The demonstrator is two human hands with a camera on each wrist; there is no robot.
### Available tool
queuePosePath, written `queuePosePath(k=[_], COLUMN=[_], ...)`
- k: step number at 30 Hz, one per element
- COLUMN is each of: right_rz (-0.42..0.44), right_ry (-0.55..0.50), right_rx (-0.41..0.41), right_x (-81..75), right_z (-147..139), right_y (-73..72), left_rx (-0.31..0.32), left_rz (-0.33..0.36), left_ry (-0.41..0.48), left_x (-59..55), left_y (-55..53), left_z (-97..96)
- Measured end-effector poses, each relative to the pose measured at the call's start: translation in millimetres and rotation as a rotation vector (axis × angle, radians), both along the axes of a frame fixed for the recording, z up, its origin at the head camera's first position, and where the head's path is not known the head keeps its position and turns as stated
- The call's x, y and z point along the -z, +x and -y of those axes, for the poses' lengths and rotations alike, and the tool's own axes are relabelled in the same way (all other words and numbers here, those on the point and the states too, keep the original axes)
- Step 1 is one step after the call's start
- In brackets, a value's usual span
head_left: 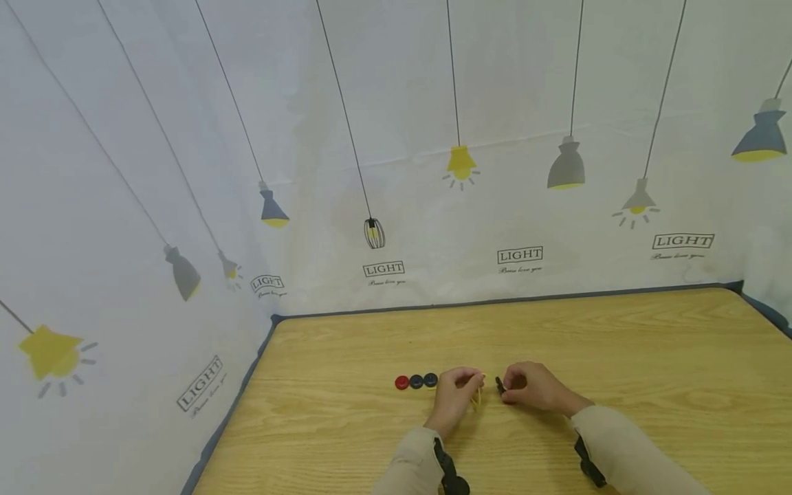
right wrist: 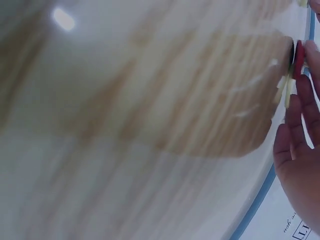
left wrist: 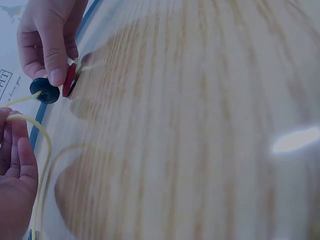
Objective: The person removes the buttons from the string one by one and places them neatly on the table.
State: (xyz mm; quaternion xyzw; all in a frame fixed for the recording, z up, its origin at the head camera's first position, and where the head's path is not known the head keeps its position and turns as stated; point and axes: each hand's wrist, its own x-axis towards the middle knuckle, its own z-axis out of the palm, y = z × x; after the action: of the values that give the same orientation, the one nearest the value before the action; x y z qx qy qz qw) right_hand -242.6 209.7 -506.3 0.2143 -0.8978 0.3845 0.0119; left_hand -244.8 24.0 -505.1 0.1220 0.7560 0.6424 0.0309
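Note:
My left hand (head_left: 454, 395) pinches a yellow cord (left wrist: 42, 132) between thumb and fingertips, with a loop of it hanging below. Across from it, my right hand (head_left: 538, 388) holds a dark, round button (head_left: 500, 386) on edge at its thumb and fingertips. In the left wrist view the cord runs to the middle of this dark button (left wrist: 45, 91). A red button (left wrist: 69, 80) shows right beside the right fingertips, close over the table, mostly hidden by the hand in the head view. The right wrist view shows the red button (right wrist: 299, 59) edge-on.
Left of my left hand, a red button (head_left: 402, 382) and two dark buttons (head_left: 423, 381) lie in a row on the wooden table (head_left: 334, 426). A bit of yellow cord shows beside them. Behind the table hangs a white cloth (head_left: 433, 220) printed with lamps.

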Motion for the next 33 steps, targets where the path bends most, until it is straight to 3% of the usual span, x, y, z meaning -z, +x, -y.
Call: queuePosePath(k=[7,11,16,28,33], right_rz=[-0.020,-0.016,-0.013,0.025,0.034], right_ry=[-0.024,-0.026,-0.031,-0.048,-0.045], right_rx=[0.035,0.049,0.067,-0.027,-0.025], right_x=[-2.2,-2.4,-2.7,-7.7,-9.6], right_z=[2.6,4.2,5.6,3.0,3.0], right_y=[1.2,0.2,-0.6,-1.0,-0.4], left_rx=[-0.002,-0.001,-0.002,-0.018,-0.011], left_rz=[-0.008,-0.012,0.011,0.023,0.035], left_ry=[0.011,0.009,0.011,0.031,0.020], left_x=[-2.0,-17.9,-21.2,-23.2,-27.5], left_y=[0.8,10.2,11.2,8.5,10.4], left_z=[0.7,2.6,3.2,1.7,1.8])
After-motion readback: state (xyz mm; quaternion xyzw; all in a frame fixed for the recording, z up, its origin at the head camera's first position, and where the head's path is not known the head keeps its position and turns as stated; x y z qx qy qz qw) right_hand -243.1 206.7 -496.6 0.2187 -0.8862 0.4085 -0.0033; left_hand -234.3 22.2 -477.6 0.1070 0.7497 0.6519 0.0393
